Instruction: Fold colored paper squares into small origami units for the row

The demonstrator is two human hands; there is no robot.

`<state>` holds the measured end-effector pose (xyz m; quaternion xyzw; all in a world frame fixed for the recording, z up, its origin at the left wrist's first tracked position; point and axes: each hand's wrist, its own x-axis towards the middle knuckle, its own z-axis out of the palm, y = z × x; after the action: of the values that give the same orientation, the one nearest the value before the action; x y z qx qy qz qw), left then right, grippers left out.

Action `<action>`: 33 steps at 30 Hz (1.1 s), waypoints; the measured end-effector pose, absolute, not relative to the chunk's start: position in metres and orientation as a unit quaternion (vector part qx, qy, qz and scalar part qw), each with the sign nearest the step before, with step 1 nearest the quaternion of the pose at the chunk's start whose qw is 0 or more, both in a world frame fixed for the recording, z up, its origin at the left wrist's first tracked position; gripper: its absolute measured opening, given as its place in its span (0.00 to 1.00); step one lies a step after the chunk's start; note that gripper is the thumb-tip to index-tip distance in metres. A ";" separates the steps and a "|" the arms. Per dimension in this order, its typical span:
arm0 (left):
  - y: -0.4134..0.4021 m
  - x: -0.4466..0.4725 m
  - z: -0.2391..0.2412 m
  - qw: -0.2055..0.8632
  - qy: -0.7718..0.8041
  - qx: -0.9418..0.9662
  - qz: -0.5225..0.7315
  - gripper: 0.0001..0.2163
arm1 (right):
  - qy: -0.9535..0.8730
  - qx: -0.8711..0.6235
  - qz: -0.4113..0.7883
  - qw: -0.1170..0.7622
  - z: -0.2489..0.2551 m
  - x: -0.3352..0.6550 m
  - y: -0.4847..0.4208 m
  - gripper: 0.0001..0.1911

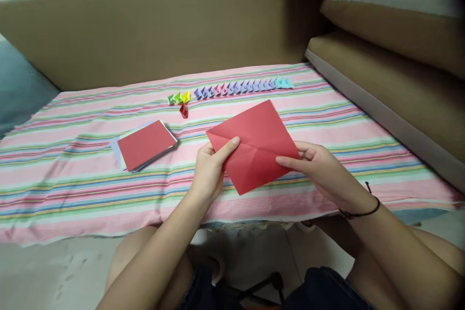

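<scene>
A square sheet of red paper (pixel 250 131) with crossing creases is held up over the striped cloth, one corner pointing toward me. My left hand (pixel 210 169) pinches its left corner, thumb on top and fingers behind. At the right corner my right hand (pixel 314 167) grips it the same way, with a thin dark band on the wrist. Left of the sheet lies a stack of coloured paper (pixel 147 145), red on top. A small folded red paper piece (pixel 184 110) stands behind, beyond the sheet's left side.
A row of small folded paper pieces (pixel 236 88) in purple, pink and light blue runs along the back. Green and yellow ones (pixel 178 98) stand to its left. The striped cloth (pixel 90 193) covers the seat; cushions (pixel 392 72) are piled at right.
</scene>
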<state>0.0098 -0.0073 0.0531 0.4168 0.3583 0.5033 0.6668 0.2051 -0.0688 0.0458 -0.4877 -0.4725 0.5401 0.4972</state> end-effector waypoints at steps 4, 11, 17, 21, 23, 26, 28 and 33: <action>0.006 -0.009 0.056 0.594 0.381 0.495 0.507 0.16 | -0.451 -0.512 0.476 0.554 0.053 0.209 -0.065 0.24; 0.013 -0.030 0.060 0.507 0.337 0.654 0.448 0.09 | -0.495 -0.553 0.346 0.574 0.058 0.213 -0.065 0.19; 0.011 -0.032 0.061 0.487 0.383 0.664 0.419 0.14 | -0.554 -0.577 0.290 0.526 0.058 0.222 -0.065 0.13; 0.009 -0.032 0.066 0.420 0.380 0.689 0.452 0.13 | -0.569 -0.575 0.258 0.529 0.063 0.223 -0.065 0.15; 0.007 -0.032 0.070 0.390 0.376 0.700 0.465 0.10 | -0.566 -0.574 0.237 0.542 0.066 0.223 -0.065 0.14; 0.006 -0.033 0.075 0.357 0.369 0.713 0.478 0.09 | -0.561 -0.559 0.242 0.560 0.069 0.222 -0.065 0.14; 0.006 -0.034 0.077 0.330 0.365 0.719 0.491 0.08 | -0.561 -0.548 0.253 0.567 0.069 0.221 -0.064 0.13; 0.008 -0.039 0.075 0.291 0.365 0.713 0.523 0.08 | -0.553 -0.525 0.247 0.598 0.068 0.223 -0.061 0.05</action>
<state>-0.0389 0.0078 0.0755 0.7132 0.3651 0.5231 0.2905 0.2232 -0.0610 0.0684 -0.5251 -0.5526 0.2468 0.5982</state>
